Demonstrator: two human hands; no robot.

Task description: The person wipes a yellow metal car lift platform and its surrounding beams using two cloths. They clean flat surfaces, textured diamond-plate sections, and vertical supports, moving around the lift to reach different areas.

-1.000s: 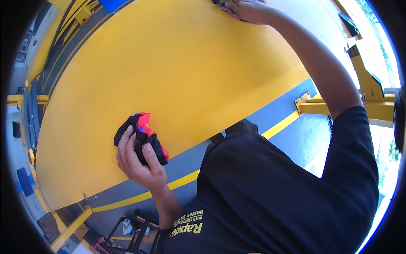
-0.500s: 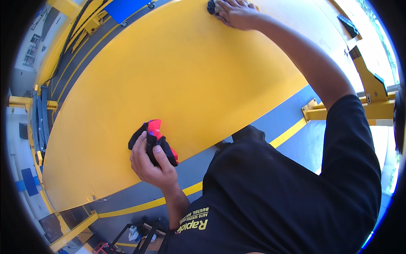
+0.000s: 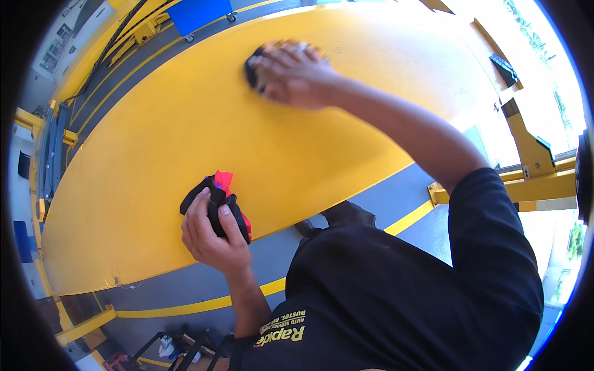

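A broad, smooth yellow panel [image 3: 154, 136] spreads out in front of me. My left hand [image 3: 210, 238] grips a bunched black and red cloth [image 3: 224, 182] over the panel's near left part. Whether that cloth touches the surface, I cannot tell. Farther off, my right hand [image 3: 297, 75] presses a dark cloth-like pad [image 3: 250, 67] against the panel. The pad shows a black edge at its left and some orange at the top. Motion blurs this hand, and its fingers cover most of the pad.
A blue wheeled cart [image 3: 199, 15] stands past the far edge. Yellow steel lift parts [image 3: 532, 145] rise at the right, with another blue-grey post [image 3: 52, 148] at the left. Below the near edge lies a grey floor with a yellow stripe [image 3: 185, 307]. Clutter [image 3: 179, 349] sits at lower left.
My right hand has slid the pad leftward and closer to me across the panel. The left hand keeps its hold on the cloth, nearly in place. The whole view has shifted slightly.
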